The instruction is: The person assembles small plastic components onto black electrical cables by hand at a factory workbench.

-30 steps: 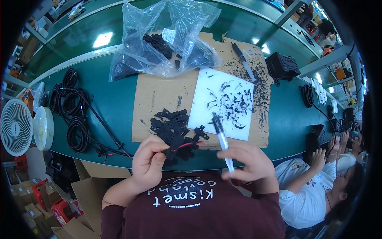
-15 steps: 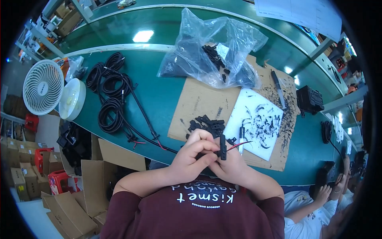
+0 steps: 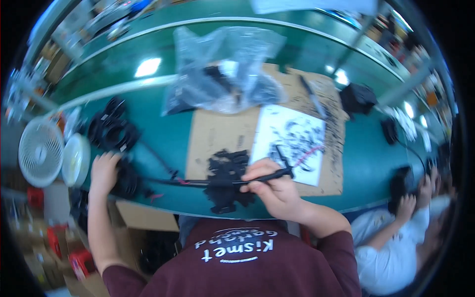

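Observation:
My right hand (image 3: pixel 277 193) pinches a black cable (image 3: pixel 269 177) close to its end, over the lower edge of a white board (image 3: pixel 292 128). A black fitting (image 3: pixel 283 157) sits crosswise at that end, and thin red wire sticks out past it. Leftward from my right hand the cable runs across a pile of small black plastic parts (image 3: pixel 222 166). At the left, my left hand (image 3: pixel 104 173) has its fingers curled at the side of a coiled black cable (image 3: pixel 127 180); motion blurs them and the thumb is hidden.
Behind the pile stands a clear plastic bag (image 3: pixel 217 94) of black parts on cardboard (image 3: pixel 203 133). Black scraps and a knife-like tool (image 3: pixel 311 94) lie to the right. More coils (image 3: pixel 111 131) and a white fan (image 3: pixel 41 152) are left. A co-worker's hand (image 3: pixel 406 205) shows at right.
My hands have parted: the left has swung far left to the coil, the right has moved the cable end up and forward. The view has shifted and blurred.

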Demonstrator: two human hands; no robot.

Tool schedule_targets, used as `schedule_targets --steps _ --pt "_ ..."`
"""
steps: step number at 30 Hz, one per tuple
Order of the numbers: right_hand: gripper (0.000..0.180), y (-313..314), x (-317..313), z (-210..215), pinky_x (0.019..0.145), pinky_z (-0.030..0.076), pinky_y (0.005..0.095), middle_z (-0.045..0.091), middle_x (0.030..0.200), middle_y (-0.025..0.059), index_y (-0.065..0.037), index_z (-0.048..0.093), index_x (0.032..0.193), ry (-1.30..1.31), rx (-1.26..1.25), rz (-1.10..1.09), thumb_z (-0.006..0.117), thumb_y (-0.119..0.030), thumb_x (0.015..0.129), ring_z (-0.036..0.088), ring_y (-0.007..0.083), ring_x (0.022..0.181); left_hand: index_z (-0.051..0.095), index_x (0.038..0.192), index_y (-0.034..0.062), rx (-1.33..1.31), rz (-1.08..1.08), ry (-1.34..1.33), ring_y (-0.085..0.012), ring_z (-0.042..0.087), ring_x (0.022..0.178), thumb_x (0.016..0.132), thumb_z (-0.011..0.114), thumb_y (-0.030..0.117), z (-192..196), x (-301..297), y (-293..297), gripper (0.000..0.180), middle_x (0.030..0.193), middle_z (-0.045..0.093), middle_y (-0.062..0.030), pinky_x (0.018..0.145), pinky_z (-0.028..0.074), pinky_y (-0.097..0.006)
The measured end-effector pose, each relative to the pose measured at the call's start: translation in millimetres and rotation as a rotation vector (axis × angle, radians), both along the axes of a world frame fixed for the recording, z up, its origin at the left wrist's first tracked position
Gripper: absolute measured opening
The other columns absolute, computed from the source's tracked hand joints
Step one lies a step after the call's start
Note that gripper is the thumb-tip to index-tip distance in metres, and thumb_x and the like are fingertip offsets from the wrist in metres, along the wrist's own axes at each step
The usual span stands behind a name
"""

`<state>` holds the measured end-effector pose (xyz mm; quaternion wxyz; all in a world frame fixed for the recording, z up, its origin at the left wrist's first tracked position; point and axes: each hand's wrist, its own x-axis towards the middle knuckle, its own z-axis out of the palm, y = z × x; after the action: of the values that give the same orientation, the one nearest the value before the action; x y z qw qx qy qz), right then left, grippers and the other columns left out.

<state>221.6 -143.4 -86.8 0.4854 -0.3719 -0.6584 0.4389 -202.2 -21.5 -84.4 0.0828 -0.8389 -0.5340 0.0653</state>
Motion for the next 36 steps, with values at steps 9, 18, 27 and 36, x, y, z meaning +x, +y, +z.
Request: schedule_targets --steps 9,18,27,36 --pt "0.021 -6.9 133.8 59.8 0.062 0.045 0.026 0.055 0.089 0.0094 0.001 0.051 0.108 0.487 -0.003 -0.611 0.046 -0.014 0.095 0.054 0.0147 0.068 0.048 0.105 -0.0019 -0.178 0.213 -0.929 -0.0058 0.041 0.063 0.072 0.059 -0.008 68.1 118.1 -43.2 0.036 0.069 0.043 0.0024 0.057 0.035 -0.019" --pt "0.022 11.1 333.0 117.0 0.054 0.042 0.0214 0.056 0.077 0.003 0.004 0.056 0.106 0.307 0.159 -1.192 0.052 -0.012 0.092 0.054 0.0097 0.063 0.051 0.106 -0.0047 -0.842 -0.33 -1.084 -0.0125 0.056 0.055 0.076 0.072 0.015 -3.9 370.9 -81.5 0.041 0.065 0.059 -0.0054 0.052 0.045 -0.027" --pt "0.025 77.6 364.8 121.6 0.078 0.045 0.0402 0.063 0.092 0.0207 -0.002 0.061 0.107 -0.609 0.3 -1.328 0.052 -0.016 0.088 0.059 0.0364 0.09 0.024 0.134 -0.0103 -1.578 0.066 -1.42 -0.015 0.059 0.071 0.081 0.064 0.006 -34.6 530.0 -138.7 0.069 0.09 0.061 -0.012 0.063 0.049 -0.025" --pt "0.022 128.9 382.7 -8.9 0.078 0.047 0.0461 0.059 0.095 0.0214 -0.003 0.062 0.102 -0.918 0.14 -1.364 0.053 -0.014 0.086 0.057 0.0383 0.091 0.055 0.115 0.0014 -1.557 -0.419 -0.918 -0.0115 0.061 0.085 0.089 0.06 0.02 2.6 374.1 -117.4 0.032 0.098 0.063 -0.0083 0.076 0.049 -0.026"
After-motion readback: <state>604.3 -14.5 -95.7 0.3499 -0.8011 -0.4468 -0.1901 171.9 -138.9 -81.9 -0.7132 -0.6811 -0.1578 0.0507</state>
